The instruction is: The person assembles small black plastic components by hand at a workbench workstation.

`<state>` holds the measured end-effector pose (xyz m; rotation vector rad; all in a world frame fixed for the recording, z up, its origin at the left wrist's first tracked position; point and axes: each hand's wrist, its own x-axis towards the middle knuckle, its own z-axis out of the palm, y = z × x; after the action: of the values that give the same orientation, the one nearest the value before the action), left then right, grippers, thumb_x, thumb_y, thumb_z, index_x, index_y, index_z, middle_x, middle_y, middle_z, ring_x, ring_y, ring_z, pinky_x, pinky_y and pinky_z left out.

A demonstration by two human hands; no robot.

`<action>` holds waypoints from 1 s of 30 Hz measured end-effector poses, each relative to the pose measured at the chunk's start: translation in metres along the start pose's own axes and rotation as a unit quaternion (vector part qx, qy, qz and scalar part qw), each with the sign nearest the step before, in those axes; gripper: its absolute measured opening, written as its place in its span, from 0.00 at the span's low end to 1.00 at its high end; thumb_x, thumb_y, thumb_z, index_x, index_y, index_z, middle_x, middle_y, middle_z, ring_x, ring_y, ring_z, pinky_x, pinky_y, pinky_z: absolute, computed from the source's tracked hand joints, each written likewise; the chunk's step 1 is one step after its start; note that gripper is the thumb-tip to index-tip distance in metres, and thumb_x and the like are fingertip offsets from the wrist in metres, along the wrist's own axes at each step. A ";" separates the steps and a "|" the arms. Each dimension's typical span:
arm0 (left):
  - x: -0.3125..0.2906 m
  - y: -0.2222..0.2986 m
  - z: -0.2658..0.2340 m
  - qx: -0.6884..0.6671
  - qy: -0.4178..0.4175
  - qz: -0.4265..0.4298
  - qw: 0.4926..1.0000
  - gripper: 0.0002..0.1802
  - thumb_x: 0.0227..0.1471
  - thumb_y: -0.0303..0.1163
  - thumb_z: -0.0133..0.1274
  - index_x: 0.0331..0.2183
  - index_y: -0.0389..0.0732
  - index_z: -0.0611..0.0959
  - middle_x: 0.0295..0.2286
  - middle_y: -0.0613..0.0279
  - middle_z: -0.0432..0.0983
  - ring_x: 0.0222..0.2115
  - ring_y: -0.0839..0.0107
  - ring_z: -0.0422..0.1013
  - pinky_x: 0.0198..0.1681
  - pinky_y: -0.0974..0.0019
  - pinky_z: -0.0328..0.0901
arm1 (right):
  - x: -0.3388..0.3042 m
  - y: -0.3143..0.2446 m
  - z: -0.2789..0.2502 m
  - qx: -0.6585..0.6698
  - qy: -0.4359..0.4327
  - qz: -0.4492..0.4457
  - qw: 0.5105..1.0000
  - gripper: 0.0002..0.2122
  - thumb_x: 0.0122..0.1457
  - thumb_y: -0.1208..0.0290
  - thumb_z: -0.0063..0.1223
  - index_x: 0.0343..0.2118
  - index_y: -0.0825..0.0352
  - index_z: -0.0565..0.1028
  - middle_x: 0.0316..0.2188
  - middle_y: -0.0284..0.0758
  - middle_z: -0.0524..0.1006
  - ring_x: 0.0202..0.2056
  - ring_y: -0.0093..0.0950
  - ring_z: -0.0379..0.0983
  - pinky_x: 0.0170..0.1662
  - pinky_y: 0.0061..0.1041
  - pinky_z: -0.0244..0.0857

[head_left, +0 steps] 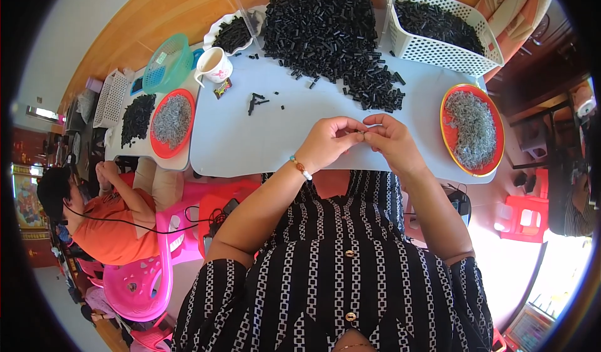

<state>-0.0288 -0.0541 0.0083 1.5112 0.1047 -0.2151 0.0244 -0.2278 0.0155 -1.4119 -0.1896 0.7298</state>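
Note:
Above the near edge of the table, my left hand (pixel 327 143) and my right hand (pixel 394 144) meet fingertip to fingertip. Both are closed in a pinch around a small dark piece (pixel 360 132), mostly covered by the fingers. Beyond them spreads a big heap of short black plastic tubes (pixel 319 30), its nearest tubes a little way past my right hand. Some loose black pieces (pixel 255 103) lie on the table to the left of my hands. To the right, a red plate (pixel 445 132) with a yellow rim holds many small clear-grey parts (pixel 471 130).
A white perforated basket (pixel 438 56) of black pieces stands far right. At the far left are a white mug (pixel 215 69), a small packet (pixel 222 88), a scalloped bowl (pixel 245 45), a green colander (pixel 169 64) and another red plate (pixel 171 154). A co-worker in orange (pixel 119 233) sits left.

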 end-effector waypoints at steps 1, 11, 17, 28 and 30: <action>0.000 -0.003 0.000 0.068 0.024 0.047 0.996 0.09 0.52 0.28 0.56 0.36 0.37 0.83 0.26 0.71 0.77 0.22 0.84 0.67 0.27 0.77 0.64 | 0.001 0.002 0.002 -0.049 0.021 -0.029 0.998 0.12 0.55 0.78 0.52 0.42 0.72 0.71 0.30 0.34 0.78 0.30 0.18 0.70 0.34 0.17 0.63; 0.002 -0.006 0.007 0.140 0.101 0.118 0.978 0.07 0.47 0.27 0.61 0.31 0.37 0.83 0.25 0.70 0.78 0.21 0.86 0.68 0.25 0.78 0.64 | 0.008 0.010 0.002 -0.059 0.056 -0.051 0.995 0.07 0.55 0.79 0.50 0.37 0.71 0.72 0.27 0.31 0.77 0.30 0.18 0.71 0.34 0.17 0.64; -0.002 0.001 0.005 0.158 0.100 0.116 0.976 0.06 0.45 0.27 0.62 0.28 0.37 0.82 0.22 0.71 0.77 0.19 0.86 0.67 0.23 0.78 0.62 | 0.007 0.011 0.003 -0.052 0.052 -0.049 0.996 0.05 0.55 0.79 0.50 0.35 0.71 0.73 0.25 0.29 0.75 0.28 0.16 0.69 0.32 0.16 0.63; 0.004 -0.005 0.002 0.384 0.168 0.183 0.889 0.04 0.40 0.25 0.61 0.24 0.40 0.82 0.23 0.63 0.76 0.20 0.70 0.71 0.25 0.70 0.66 | 0.004 0.014 0.005 -0.365 0.151 -0.251 0.884 0.04 0.51 0.80 0.49 0.30 0.70 0.74 0.27 0.38 0.76 0.30 0.31 0.72 0.33 0.28 0.65; 0.005 -0.006 -0.001 0.458 0.180 0.203 0.847 0.04 0.40 0.24 0.60 0.26 0.41 0.83 0.24 0.62 0.76 0.21 0.67 0.72 0.26 0.68 0.66 | 0.005 0.018 0.002 -0.424 0.158 -0.291 0.843 0.05 0.49 0.81 0.49 0.30 0.69 0.74 0.27 0.41 0.75 0.31 0.39 0.72 0.36 0.34 0.66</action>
<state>-0.0252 -0.0542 0.0010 2.4747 -0.0366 0.4373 0.0212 -0.2236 -0.0027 -2.1376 -0.7107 -0.1552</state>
